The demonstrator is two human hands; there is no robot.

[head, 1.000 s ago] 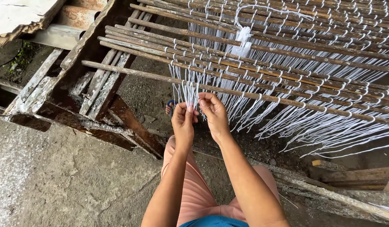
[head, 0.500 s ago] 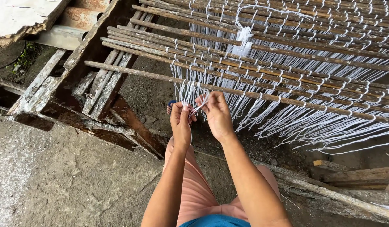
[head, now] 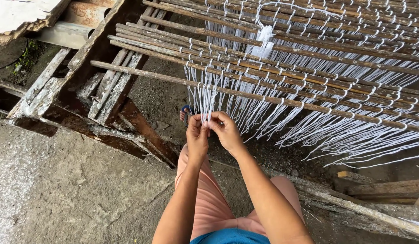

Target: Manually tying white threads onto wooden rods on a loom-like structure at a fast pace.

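Observation:
A mat of thin brown sticks (head: 309,58) bound by white string runs across the upper right. Loose white string ends (head: 205,97) hang from the nearest stick (head: 141,73). My left hand (head: 196,135) and my right hand (head: 225,131) meet just below that stick, fingertips pressed together, each pinching the hanging white strings. A bundle of white string (head: 263,38) lies on the sticks farther back.
Weathered wooden beams and planks (head: 105,90) form a frame at the left. Rough concrete (head: 69,190) lies at lower left, and dark ground shows under the mat. More timber (head: 381,199) lies at lower right. My knees in pink shorts (head: 209,199) are below.
My hands have dropped slightly and closed together; the right hand, earlier apart and pulling a strand sideways, now touches the left at the fingertips.

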